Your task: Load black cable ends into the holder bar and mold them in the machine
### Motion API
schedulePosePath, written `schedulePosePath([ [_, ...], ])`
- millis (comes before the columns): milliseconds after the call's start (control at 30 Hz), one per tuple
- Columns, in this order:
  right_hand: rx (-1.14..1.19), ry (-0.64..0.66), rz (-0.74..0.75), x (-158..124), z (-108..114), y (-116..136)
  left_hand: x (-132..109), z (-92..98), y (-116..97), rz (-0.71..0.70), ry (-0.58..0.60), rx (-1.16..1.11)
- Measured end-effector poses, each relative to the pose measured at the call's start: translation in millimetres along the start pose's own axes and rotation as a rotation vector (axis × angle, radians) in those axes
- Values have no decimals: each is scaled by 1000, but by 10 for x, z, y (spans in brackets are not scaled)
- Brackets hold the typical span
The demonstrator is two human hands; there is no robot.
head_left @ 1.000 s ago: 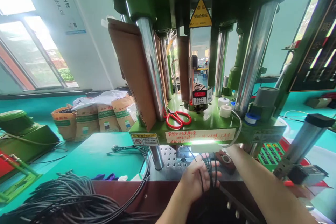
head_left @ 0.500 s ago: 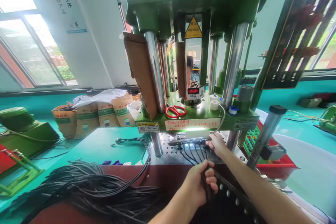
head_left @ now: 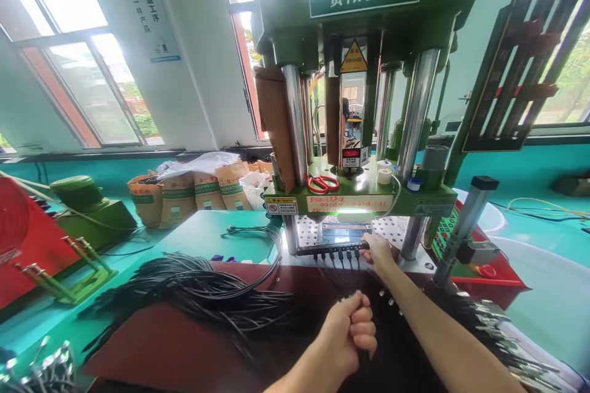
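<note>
My left hand (head_left: 351, 330) is closed in a fist round a bunch of black cables (head_left: 348, 270) that run up to a black bar of moulded plugs (head_left: 329, 250). My right hand (head_left: 378, 252) grips the right end of that bar at the front of the press's perforated metal plate (head_left: 310, 232). The bar lies just under the green moulding press (head_left: 364, 24). A large heap of loose black cables (head_left: 203, 288) sprawls over the dark red mat (head_left: 166, 350) to the left of my left hand.
Red scissors (head_left: 322, 183) and white tape rolls (head_left: 384, 175) rest on the press's green platen. Paper sacks (head_left: 184, 193) stand at the back left. A red control box (head_left: 465, 258) and a silver cylinder (head_left: 463, 224) are on the right. Metal-tipped cables (head_left: 502, 331) lie at lower right.
The view has pulled back and tilted up. My left hand has drawn the cable bunch toward me, and the plug bar has slid forward out from under the press, my right hand still on it.
</note>
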State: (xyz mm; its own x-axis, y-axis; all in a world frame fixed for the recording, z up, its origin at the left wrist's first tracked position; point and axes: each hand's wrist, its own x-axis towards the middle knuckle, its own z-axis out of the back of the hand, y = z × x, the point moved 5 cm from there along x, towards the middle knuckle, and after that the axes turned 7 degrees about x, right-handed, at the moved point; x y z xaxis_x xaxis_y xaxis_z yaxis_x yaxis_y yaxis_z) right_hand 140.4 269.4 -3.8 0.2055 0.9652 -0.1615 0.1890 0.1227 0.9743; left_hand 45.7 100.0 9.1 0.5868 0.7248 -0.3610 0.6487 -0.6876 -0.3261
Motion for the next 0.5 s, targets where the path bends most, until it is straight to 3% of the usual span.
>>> schedulePosePath([
  [67, -4, -28, -27, -10, 72, 32, -85, -1, 165, 39, 96, 120],
  [167, -8, -30, -39, -41, 197, 123, -243, -30, 363, -23, 219, 333],
  [267, -9, -18, -17, -66, 327, 201, -495, -117, 272, -90, 254, 391],
  [367, -11, -39, 7, -57, 505, 218, -889, -264, -307, -203, 235, 310],
  [433, -20, -68, 12, -46, 651, 194, -1229, -335, -1018, -528, 126, 299],
  [500, -32, -73, 14, -48, 788, 154, -1605, -342, -1807, -931, -72, 327],
])
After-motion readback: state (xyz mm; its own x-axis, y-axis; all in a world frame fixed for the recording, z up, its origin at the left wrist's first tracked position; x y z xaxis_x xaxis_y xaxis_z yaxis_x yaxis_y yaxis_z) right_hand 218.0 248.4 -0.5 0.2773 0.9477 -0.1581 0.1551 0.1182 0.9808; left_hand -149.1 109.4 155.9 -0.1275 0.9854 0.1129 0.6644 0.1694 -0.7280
